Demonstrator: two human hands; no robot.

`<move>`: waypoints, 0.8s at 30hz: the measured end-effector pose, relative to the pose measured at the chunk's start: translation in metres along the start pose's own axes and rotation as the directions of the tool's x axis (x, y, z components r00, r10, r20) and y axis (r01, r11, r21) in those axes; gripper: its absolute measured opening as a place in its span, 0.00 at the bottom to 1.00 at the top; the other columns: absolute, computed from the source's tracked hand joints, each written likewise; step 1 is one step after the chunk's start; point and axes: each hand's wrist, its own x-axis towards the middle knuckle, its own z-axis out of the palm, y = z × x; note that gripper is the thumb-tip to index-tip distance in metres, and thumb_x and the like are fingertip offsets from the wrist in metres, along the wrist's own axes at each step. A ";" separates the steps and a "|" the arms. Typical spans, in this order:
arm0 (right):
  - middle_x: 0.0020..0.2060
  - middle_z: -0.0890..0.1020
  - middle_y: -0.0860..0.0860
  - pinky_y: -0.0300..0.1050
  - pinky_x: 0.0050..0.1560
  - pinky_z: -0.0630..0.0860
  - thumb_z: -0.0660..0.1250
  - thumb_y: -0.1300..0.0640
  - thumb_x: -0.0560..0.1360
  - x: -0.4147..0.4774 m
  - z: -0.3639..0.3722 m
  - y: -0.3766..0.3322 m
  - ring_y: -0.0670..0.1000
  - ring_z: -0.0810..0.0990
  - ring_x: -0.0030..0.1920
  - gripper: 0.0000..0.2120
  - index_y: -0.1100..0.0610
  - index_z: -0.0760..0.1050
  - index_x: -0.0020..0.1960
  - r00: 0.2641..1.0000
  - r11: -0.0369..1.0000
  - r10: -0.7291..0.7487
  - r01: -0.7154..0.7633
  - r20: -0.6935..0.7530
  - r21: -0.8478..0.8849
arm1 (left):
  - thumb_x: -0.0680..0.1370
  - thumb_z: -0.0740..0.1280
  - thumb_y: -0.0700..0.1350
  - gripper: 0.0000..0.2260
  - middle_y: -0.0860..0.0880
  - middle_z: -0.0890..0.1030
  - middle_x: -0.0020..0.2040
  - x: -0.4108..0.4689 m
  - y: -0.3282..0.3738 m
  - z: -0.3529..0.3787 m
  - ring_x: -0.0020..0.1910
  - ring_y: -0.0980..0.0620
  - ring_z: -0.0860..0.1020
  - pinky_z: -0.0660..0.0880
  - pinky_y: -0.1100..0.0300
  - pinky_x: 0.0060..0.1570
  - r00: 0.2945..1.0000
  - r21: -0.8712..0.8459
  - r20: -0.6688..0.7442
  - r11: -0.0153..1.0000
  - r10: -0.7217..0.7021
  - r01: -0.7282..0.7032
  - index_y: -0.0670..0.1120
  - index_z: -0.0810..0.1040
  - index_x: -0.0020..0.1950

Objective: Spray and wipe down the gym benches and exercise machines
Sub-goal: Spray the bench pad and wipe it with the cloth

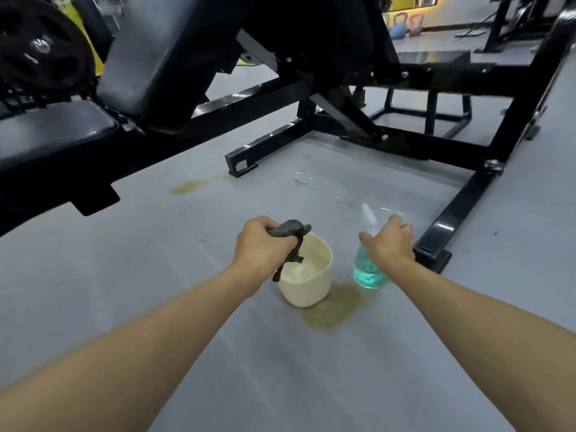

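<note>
The left hand (261,244) holds a dark cloth (290,230) bunched in its curled fingers just above a cream bucket (311,285) on the floor (187,275). The cloth looks soft, limp and probably wet, so a full fist suits it. The right hand (389,244) wraps its fingers round the neck of the spray bottle (367,272), which stands beside the bucket. Part-filled with teal liquid, the bottle is likely light, stiff plastic, perhaps slick; the neck under the trigger is the surest hold. The padded bench (53,132) lies well apart.

Nothing legible showed. Pale marks on the weight plate (40,46) at the upper left and lettering on the yellow sign (411,0) at the top edge were too blurred to read.
</note>
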 end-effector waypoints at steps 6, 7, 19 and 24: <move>0.58 0.75 0.64 0.47 0.46 0.65 0.65 0.56 0.79 0.023 0.018 0.009 0.63 0.76 0.53 0.14 0.64 0.71 0.60 0.997 1.000 0.001 -0.002 0.072 0.015 | 0.74 0.69 0.39 0.05 0.42 0.85 0.35 0.009 -0.008 -0.011 0.39 0.40 0.85 0.80 0.43 0.40 0.999 -0.020 -0.038 1.000 -0.018 0.017 0.42 0.74 0.45; 0.57 0.76 0.64 0.47 0.45 0.65 0.63 0.59 0.80 0.021 0.018 0.008 0.62 0.74 0.50 0.10 0.63 0.71 0.58 0.998 1.000 -0.007 0.006 0.064 0.010 | 0.74 0.68 0.38 0.04 0.41 0.85 0.35 0.010 -0.008 -0.015 0.40 0.36 0.84 0.79 0.46 0.38 0.998 -0.024 -0.055 1.000 -0.021 0.020 0.42 0.73 0.45; 0.37 0.75 0.53 0.49 0.36 0.66 0.57 0.56 0.82 -0.082 -0.098 -0.087 0.58 0.73 0.38 0.07 0.58 0.66 0.47 0.967 0.957 -0.243 0.252 0.078 -0.140 | 0.77 0.62 0.35 0.07 0.42 0.83 0.31 -0.039 0.074 -0.110 0.37 0.40 0.84 0.73 0.54 0.36 0.994 -0.172 0.110 0.984 -0.026 0.045 0.44 0.77 0.48; 0.34 0.74 0.48 0.46 0.31 0.65 0.55 0.51 0.83 -0.138 -0.257 -0.202 0.52 0.74 0.35 0.10 0.54 0.69 0.47 0.958 0.946 -0.252 0.274 0.139 -0.175 | 0.75 0.62 0.36 0.08 0.47 0.80 0.26 -0.069 0.221 -0.181 0.27 0.50 0.75 0.69 0.61 0.30 0.991 -0.142 0.130 0.989 -0.013 0.032 0.38 0.79 0.38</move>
